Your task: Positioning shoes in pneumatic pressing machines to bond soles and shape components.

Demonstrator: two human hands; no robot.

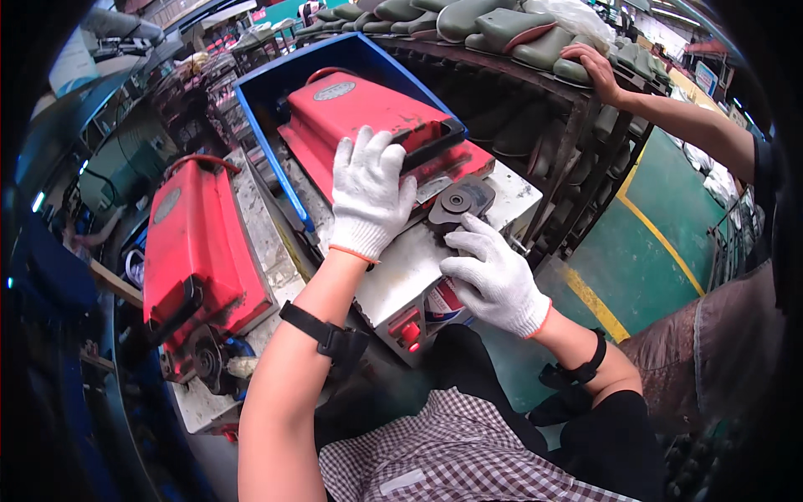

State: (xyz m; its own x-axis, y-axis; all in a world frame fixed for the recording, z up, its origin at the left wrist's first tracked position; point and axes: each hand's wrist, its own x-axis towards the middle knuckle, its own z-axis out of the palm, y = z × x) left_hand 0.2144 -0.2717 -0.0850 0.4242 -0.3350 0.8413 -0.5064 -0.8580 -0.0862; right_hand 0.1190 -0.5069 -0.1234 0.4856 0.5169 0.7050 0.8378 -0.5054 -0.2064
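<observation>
The left hand (366,194) is resting fingers-spread on the red machine cover (347,109); the right hand (499,280) is reaching to the black roller (457,201) before that cover (grip unclear). Work is apparently proceeding, nothing visibly finished.

To the left of the left fingers (363,144), well apart, stands a second red machine (201,238) with a dark handle (180,311) toward its near end. Beyond those fingers and to their right, dull green clogs (512,32) crowd a rack (575,125), with bunched white plastic (577,18) among them and darker footwear (512,134) beneath. Right of the right fingers (470,243), yellow lines (594,303) cross a green floor (606,243), and nearer the body shows wrinkled brown material (669,360)
</observation>
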